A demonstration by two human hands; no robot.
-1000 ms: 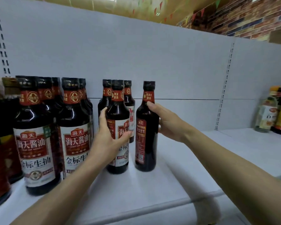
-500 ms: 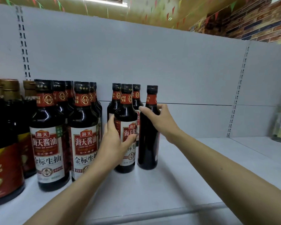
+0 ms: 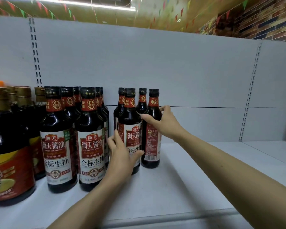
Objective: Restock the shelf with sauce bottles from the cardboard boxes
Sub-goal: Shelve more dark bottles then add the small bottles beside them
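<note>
Left hand: the left hand (image 3: 122, 152) is wrapping round the lower body of the front small bottle (image 3: 130, 129) at frame centre, thumb lying across its white label
Right hand: the right hand (image 3: 162, 124) is curling round the shoulder of the turned bottle (image 3: 151, 129) just right of it, fingertips reaching behind the neck
Label writing: the front small bottle is showing 海天 and 海天酱油, with 金标生 partly covered by the hand; the turned bottle is showing fine print and a barcode, too small to read
Small bottles: four are standing in this cluster, two in front and two behind
Large bottles: two large bottles (image 3: 58, 139) are standing left of centre, reading 海天酱油 and 金标生抽, with more caps showing behind them, count unclear
Far left: a red-labelled bottle (image 3: 8, 156) is sitting by gold-capped ones, its writing blurred
Shelf: all are standing upright on the white shelf (image 3: 180, 187)
</note>
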